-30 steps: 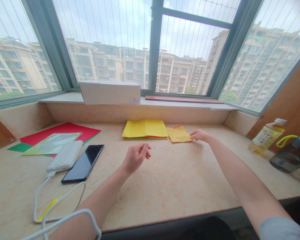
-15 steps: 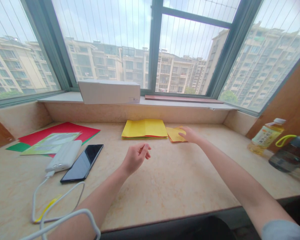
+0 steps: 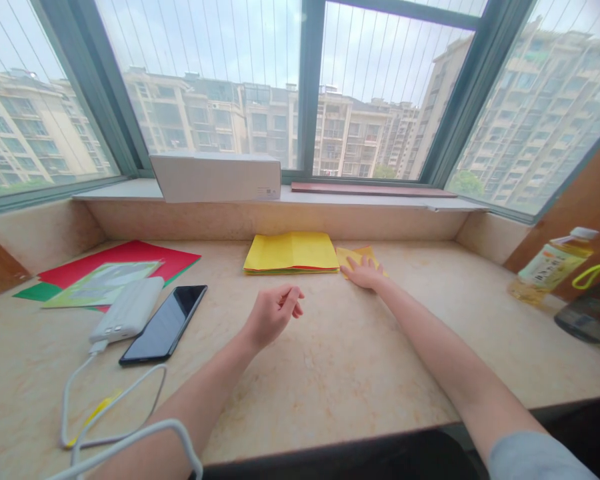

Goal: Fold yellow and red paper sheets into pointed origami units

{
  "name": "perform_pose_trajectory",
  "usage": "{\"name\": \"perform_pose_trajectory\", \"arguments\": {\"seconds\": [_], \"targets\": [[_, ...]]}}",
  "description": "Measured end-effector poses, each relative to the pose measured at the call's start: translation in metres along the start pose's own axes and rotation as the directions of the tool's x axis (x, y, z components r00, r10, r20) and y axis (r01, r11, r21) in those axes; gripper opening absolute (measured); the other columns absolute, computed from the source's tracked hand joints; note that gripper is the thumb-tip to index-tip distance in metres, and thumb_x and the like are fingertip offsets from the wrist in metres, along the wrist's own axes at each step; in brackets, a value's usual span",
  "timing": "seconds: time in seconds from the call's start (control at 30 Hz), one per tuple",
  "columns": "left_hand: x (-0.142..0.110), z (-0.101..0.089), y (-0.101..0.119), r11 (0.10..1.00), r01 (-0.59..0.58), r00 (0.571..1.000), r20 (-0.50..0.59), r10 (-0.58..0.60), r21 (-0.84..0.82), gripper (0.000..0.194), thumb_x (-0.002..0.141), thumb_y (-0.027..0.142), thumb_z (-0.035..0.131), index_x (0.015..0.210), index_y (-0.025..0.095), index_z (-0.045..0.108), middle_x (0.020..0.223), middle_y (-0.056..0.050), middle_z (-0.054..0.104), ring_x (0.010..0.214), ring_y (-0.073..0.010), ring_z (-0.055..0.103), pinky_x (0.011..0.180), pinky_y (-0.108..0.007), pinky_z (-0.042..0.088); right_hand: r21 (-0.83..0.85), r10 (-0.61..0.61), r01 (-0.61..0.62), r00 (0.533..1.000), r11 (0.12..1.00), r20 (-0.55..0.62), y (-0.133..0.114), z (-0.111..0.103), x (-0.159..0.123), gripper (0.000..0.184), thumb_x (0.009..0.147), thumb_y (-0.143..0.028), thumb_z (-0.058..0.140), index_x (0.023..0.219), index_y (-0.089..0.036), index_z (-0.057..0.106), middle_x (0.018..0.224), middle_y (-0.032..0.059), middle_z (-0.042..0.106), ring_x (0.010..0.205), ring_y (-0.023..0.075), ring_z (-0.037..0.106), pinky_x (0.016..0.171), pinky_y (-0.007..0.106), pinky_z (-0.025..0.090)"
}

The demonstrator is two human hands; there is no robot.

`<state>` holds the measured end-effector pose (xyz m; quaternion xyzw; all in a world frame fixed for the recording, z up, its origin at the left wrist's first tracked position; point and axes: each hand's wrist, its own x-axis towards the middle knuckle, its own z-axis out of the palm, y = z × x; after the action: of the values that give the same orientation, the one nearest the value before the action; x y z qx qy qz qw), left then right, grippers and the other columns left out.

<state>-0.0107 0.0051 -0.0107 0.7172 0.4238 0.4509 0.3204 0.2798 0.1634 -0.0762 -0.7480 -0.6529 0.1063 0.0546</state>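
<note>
Right hand (image 3: 364,273) lies open, fingers spread on folded yellow paper (image 3: 360,255), while left hand (image 3: 273,315) curls loosely, holding nothing.

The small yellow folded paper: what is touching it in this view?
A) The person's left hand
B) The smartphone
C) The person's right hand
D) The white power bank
C: the right hand lies flat on the small yellow folded paper, while the left hand is curled and apart from it.

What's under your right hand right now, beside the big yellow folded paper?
A small folded yellow paper lies under the right hand; its upper edges show past the fingers. The part beneath the palm is covered, so its folds there cannot be seen.
</note>
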Motion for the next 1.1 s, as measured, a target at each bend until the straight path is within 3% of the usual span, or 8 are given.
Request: {"name": "perform_pose_trajectory", "arguments": {"seconds": [0.23,0.33,0.4,0.47,0.57,0.7,0.87,1.1], "targets": [[0.002,-0.008,-0.008,0.975,-0.092,0.996,0.025,0.089,0.204,0.033,0.096,0.034,0.044,0.081,0.015,0.066,0.060,-0.001,0.068,0.055,-0.0131,0.065,0.058,-0.021,0.048,0.048,0.011,-0.009,0.999,0.999,-0.047,-0.004,-0.007,-0.005,0.074,0.087,-0.072,0.035,0.149,-0.031,0.037,0.157,0.0157,0.031,0.145,0.0407,0.021,0.109,0.067,0.011],[0.003,-0.016,-0.010,0.916,-0.157,0.988,0.064,0.144,0.370,0.033,0.095,0.033,0.043,0.080,0.017,0.067,0.062,-0.002,0.070,0.056,-0.0136,0.064,0.059,-0.022,0.044,0.102,0.027,-0.010,0.986,0.995,-0.167,-0.010,-0.020,-0.016,0.061,0.094,-0.060,0.033,0.140,-0.024,0.051,0.144,0.0192,0.048,0.137,0.0399,0.036,0.105,0.071,0.015],[0.004,-0.021,-0.012,0.896,-0.161,0.987,0.059,0.150,0.413,0.033,0.096,0.033,0.042,0.081,0.017,0.067,0.063,-0.002,0.070,0.057,-0.0141,0.064,0.059,-0.023,0.043,0.135,0.005,0.036,0.957,0.990,-0.289,-0.013,-0.031,-0.029,0.055,0.097,-0.050,0.029,0.135,-0.021,0.055,0.143,0.0197,0.049,0.137,0.0390,0.035,0.106,0.072,0.013],[0.005,-0.025,-0.014,0.897,-0.144,0.989,0.042,0.139,0.419,0.035,0.096,0.034,0.040,0.082,0.018,0.067,0.064,-0.002,0.070,0.058,-0.0145,0.064,0.060,-0.023,0.043,0.148,-0.086,0.154,0.917,0.977,-0.390,-0.013,-0.041,-0.047,0.046,0.096,-0.042,0.037,0.129,-0.019,0.060,0.145,0.0164,0.048,0.140,0.0352,0.033,0.111,0.064,0.015],[0.005,-0.027,-0.017,0.900,-0.126,0.992,0.028,0.126,0.418,0.036,0.096,0.035,0.040,0.081,0.018,0.068,0.064,-0.002,0.070,0.059,-0.0149,0.064,0.061,-0.023,0.043,0.171,-0.248,0.354,0.859,0.919,-0.449,-0.005,-0.045,-0.083,0.033,0.093,-0.033,0.044,0.108,-0.022,0.071,0.124,0.0088,0.067,0.121,0.0245,0.056,0.108,0.040,0.035],[0.006,-0.029,-0.023,0.911,-0.098,0.994,-0.007,0.110,0.401,0.036,0.095,0.037,0.040,0.080,0.018,0.067,0.061,-0.001,0.069,0.058,-0.0151,0.064,0.059,-0.023,0.043,0.245,-0.268,0.446,0.807,0.861,-0.526,0.014,-0.034,-0.121,0.032,0.088,-0.028,0.044,0.103,-0.019,0.071,0.111,0.0092,0.073,0.108,0.0242,0.065,0.099,0.036,0.044],[0.003,-0.032,-0.027,0.924,-0.049,0.994,-0.069,0.081,0.380,0.040,0.095,0.041,0.037,0.080,0.018,0.066,0.059,-0.002,0.068,0.057,-0.0157,0.064,0.059,-0.024,0.044,0.404,-0.160,0.419,0.829,0.813,-0.537,0.034,-0.022,-0.127,0.037,0.084,-0.026,0.036,0.090,-0.017,0.071,0.083,0.0075,0.077,0.079,0.0212,0.072,0.073,0.029,0.053],[0.000,-0.035,-0.030,0.921,-0.046,0.991,-0.095,0.089,0.387,0.042,0.094,0.045,0.037,0.075,0.019,0.064,0.055,-0.001,0.066,0.054,-0.0172,0.064,0.056,-0.025,0.045,0.497,-0.112,0.412,0.842,0.764,-0.527,0.046,-0.019,-0.116,0.029,0.078,-0.029,0.042,0.078,-0.022,0.070,0.074,0.0048,0.075,0.075,0.0225,0.071,0.070,0.030,0.051]]}}
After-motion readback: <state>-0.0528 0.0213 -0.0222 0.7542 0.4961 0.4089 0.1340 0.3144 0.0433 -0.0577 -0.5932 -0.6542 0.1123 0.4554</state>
